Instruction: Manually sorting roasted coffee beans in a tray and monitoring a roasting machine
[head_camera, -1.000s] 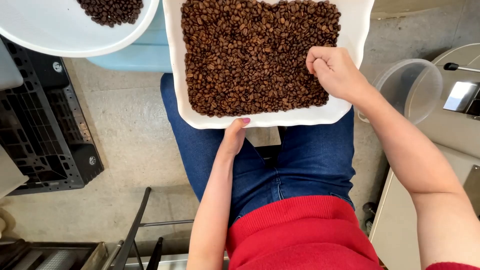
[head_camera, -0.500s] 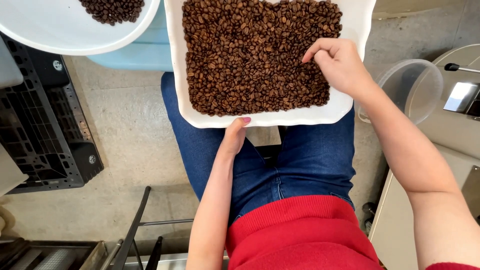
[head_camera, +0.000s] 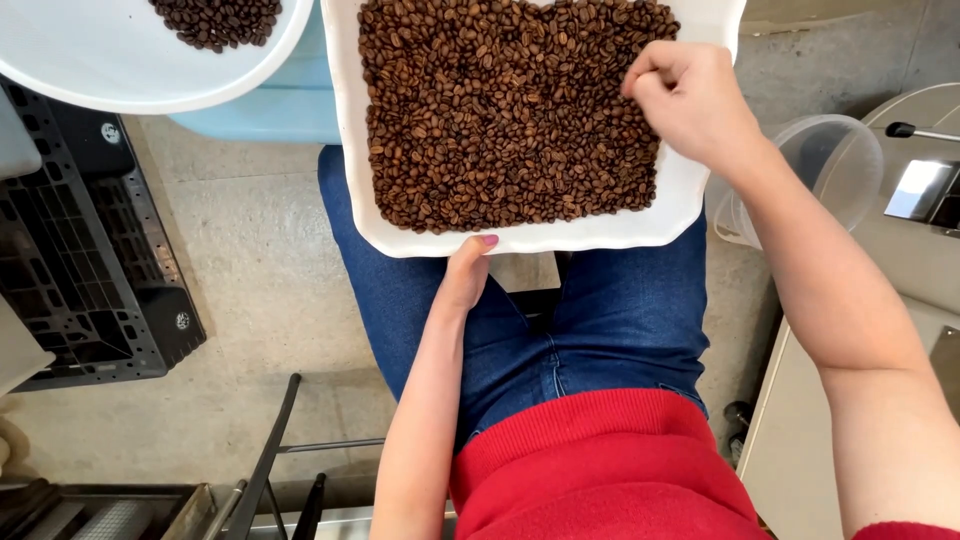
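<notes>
Head view: my right hand (head_camera: 690, 100) pinches its fingers shut among the beans (head_camera: 500, 110); my left hand (head_camera: 465, 275) grips the tray (head_camera: 350, 150). Few beans fill the bowl (head_camera: 120, 70); I judge most unsorted.

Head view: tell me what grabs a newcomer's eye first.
The white tray heaped with brown coffee beans fills the top centre, resting over the person's lap. The right hand pinches among the beans at the tray's right side, while the left hand steadies its near edge. At top left, a round white bowl holds a few darker beans.
</notes>
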